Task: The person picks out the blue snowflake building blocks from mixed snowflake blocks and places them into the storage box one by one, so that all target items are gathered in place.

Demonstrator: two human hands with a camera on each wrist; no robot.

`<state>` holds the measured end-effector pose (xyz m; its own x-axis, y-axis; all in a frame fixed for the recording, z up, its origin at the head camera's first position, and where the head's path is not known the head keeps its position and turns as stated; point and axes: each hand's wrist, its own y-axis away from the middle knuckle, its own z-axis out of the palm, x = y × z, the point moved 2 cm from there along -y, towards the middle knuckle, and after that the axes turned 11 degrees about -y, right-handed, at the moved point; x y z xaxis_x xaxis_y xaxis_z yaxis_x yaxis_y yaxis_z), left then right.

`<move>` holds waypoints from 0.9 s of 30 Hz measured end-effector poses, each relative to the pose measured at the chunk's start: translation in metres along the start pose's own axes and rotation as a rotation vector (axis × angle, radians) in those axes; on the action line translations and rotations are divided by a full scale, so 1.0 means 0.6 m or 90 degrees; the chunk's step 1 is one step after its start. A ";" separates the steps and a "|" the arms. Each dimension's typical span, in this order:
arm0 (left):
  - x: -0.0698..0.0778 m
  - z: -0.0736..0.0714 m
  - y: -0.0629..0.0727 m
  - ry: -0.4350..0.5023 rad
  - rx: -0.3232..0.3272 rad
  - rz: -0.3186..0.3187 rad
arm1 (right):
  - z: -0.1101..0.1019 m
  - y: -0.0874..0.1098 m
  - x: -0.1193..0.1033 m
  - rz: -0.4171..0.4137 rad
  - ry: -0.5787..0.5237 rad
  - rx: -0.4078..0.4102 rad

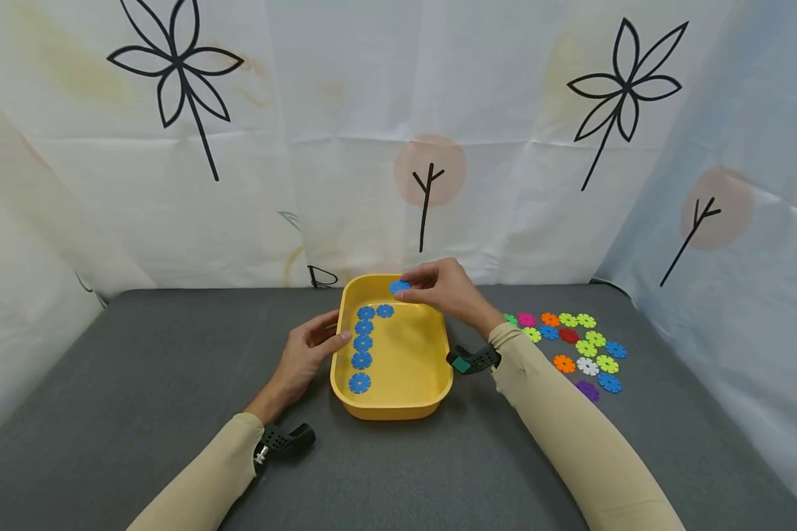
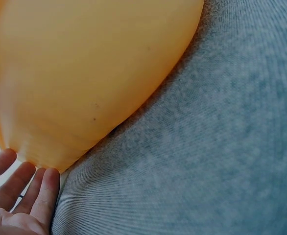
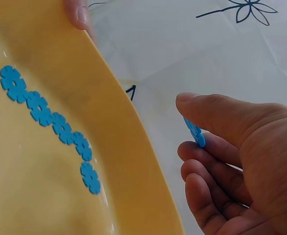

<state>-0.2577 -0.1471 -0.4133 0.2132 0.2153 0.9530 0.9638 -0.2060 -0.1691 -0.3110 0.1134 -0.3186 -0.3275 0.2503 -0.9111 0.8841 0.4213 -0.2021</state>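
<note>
A yellow plastic tray [image 1: 408, 361] stands on the grey table, with several blue flower-shaped discs [image 1: 361, 343] lying in it, in a row along its left side and bending right at the far end. My left hand [image 1: 308, 350] grips the tray's left wall, thumb over the rim. In the left wrist view, its fingertips [image 2: 48, 183] touch the outside of the wall. My right hand [image 1: 448, 291] is above the tray's far end. Between thumb and fingers it pinches another blue flower disc [image 3: 194, 131], seen nearly edge-on in the right wrist view.
Loose flower discs in several colours, among them an orange disc [image 1: 564, 363], a white disc [image 1: 587, 366] and a purple disc [image 1: 587, 391], lie on the grey table [image 1: 173, 383] right of the tray. A white printed cloth [image 1: 345, 177] hangs behind the table.
</note>
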 end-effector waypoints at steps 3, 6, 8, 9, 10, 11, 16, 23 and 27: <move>0.000 -0.001 0.000 0.001 -0.002 -0.001 | 0.013 -0.011 0.002 0.005 0.009 -0.005; -0.001 -0.001 0.001 0.002 -0.002 -0.001 | 0.024 -0.020 0.006 0.014 0.026 -0.009; 0.000 -0.001 0.001 0.002 -0.002 -0.002 | 0.031 -0.025 0.008 0.020 0.036 -0.014; 0.000 0.000 0.000 0.002 -0.001 -0.003 | 0.034 -0.027 0.011 0.024 0.040 -0.016; 0.000 0.000 0.000 0.002 0.000 -0.003 | 0.036 -0.030 0.014 0.028 0.045 -0.018; 0.000 0.000 0.000 0.002 0.000 -0.003 | 0.039 -0.031 0.016 0.033 0.051 -0.020; 0.001 0.001 0.000 0.002 0.000 -0.005 | 0.051 -0.037 0.022 0.052 0.094 -0.035; 0.003 0.001 -0.001 -0.003 0.001 -0.003 | 0.064 -0.042 0.024 0.066 0.168 -0.050; 0.002 0.001 -0.001 -0.001 -0.002 -0.001 | 0.068 -0.042 0.026 0.077 0.183 -0.050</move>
<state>-0.2578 -0.1464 -0.4121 0.2115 0.2167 0.9531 0.9638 -0.2081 -0.1666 -0.3248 0.0713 -0.3423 -0.3129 0.5342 -0.7853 0.8977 0.4365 -0.0608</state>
